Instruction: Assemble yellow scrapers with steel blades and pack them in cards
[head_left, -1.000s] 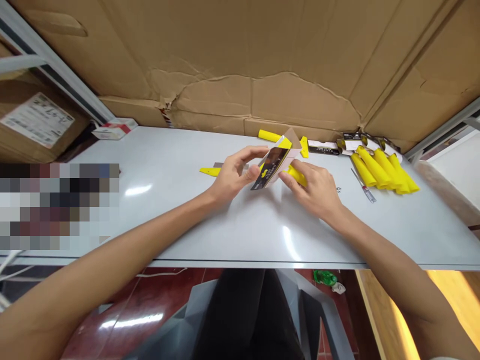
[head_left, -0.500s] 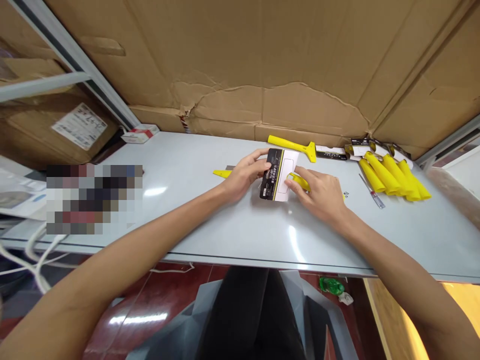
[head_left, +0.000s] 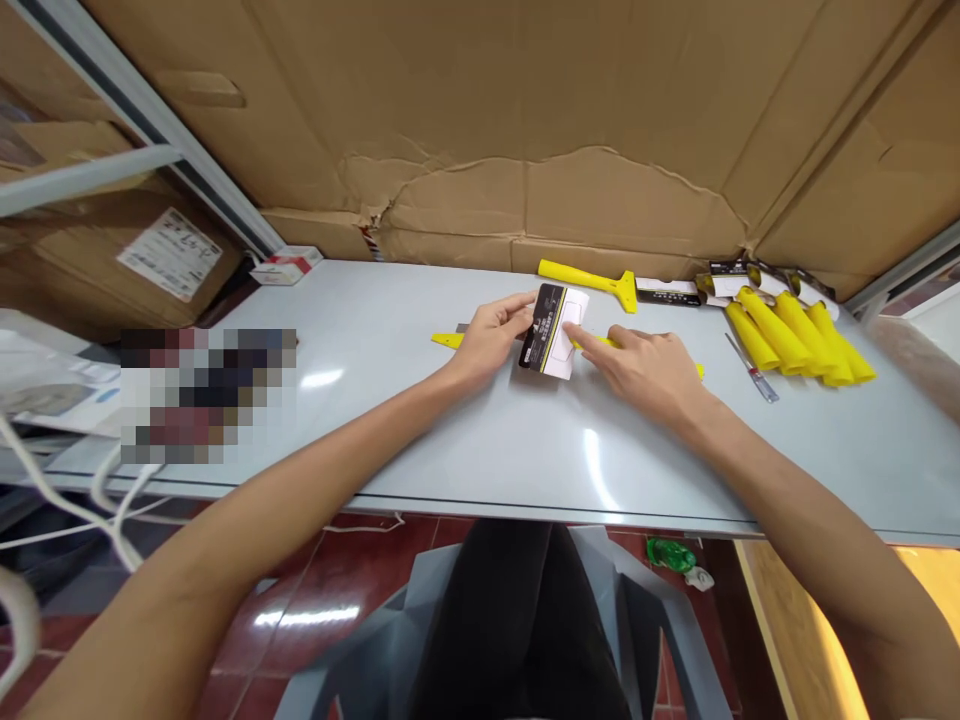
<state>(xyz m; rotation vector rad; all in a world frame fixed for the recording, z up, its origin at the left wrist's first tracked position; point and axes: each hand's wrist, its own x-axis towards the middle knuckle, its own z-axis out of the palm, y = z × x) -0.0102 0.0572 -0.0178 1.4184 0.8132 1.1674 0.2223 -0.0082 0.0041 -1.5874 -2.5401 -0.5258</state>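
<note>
My left hand [head_left: 491, 340] grips a black-and-white printed card sleeve [head_left: 553, 332] by its left edge, tilted up above the table. My right hand [head_left: 649, 370] has a finger stretched out, its tip at the sleeve's white face; no object shows in its grasp. Bits of yellow plastic [head_left: 700, 371] show beyond the right hand, mostly hidden by it. Left of my left hand, a yellow tip [head_left: 447, 340] lies beside a small grey piece. Whether these yellow parts belong together I cannot tell. A yellow scraper [head_left: 589, 277] lies behind the sleeve.
At the back right are several yellow handles [head_left: 795, 335] with printed sleeves on them. A small knife [head_left: 754, 370] lies left of them, and a flat printed sleeve [head_left: 666, 291] by the scraper. A red-white box [head_left: 287, 265] stands back left; cardboard [head_left: 465, 120] lines the rear.
The sleeve leans a little more in my left hand. My right finger has moved up its white face. The whole view has shifted slightly.
</note>
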